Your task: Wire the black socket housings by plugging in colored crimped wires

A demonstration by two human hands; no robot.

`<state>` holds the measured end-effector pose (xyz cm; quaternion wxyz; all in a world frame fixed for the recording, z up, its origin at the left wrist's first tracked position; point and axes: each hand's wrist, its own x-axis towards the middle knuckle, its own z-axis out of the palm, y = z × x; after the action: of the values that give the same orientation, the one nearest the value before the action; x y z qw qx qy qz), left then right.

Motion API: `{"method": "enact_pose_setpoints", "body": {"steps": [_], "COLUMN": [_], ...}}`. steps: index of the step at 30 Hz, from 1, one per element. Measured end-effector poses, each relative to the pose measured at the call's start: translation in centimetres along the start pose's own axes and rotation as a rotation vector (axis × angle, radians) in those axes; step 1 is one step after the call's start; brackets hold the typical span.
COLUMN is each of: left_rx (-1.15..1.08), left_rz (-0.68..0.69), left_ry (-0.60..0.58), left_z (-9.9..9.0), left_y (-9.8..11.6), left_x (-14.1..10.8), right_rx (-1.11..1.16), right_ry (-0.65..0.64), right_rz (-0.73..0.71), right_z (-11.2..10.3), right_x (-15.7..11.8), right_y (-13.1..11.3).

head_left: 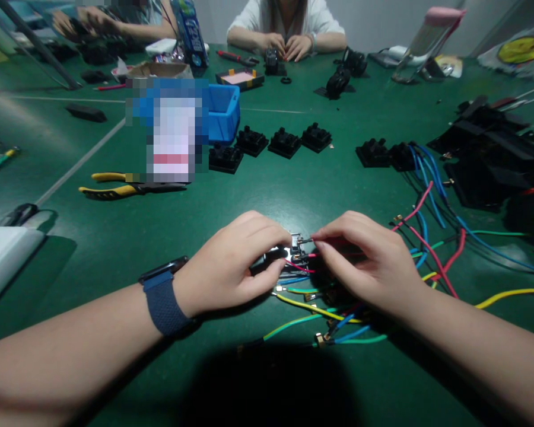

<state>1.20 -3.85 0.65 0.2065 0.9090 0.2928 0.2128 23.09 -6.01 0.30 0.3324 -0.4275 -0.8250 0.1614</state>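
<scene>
My left hand (240, 261), with a dark blue watch band on the wrist, grips a small black and metallic part (299, 252) between thumb and fingers. Just to its right, my right hand (367, 255) pinches the end of a thin wire (309, 240) at the part's right side. Red wires run from the part under my right hand. Below both hands lie yellow (300, 303), green and blue wires with brass-coloured terminals (321, 340). My fingers partly cover the part.
Yellow-handled pliers (111, 190) lie left, near a blue bin (225, 112) and a blurred-out object. Several black modules (285, 142) stand in a row ahead. Black housings (476, 172) and more wires are on the right. A white box (9, 255) sits left. Two people work across the table.
</scene>
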Motion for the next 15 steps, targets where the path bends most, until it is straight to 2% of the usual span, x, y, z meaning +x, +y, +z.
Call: {"method": "enact_pose_setpoints", "body": {"steps": [15], "left_rx": [-0.006], "left_rz": [0.003], "left_ry": [0.007], "left_z": [0.08], "left_y": [-0.17], "left_x": [0.14], "right_rx": [-0.032], "right_ry": [-0.024], "right_rz": [-0.050], "right_z": [-0.07], "right_x": [0.27], "right_y": [-0.19]}}
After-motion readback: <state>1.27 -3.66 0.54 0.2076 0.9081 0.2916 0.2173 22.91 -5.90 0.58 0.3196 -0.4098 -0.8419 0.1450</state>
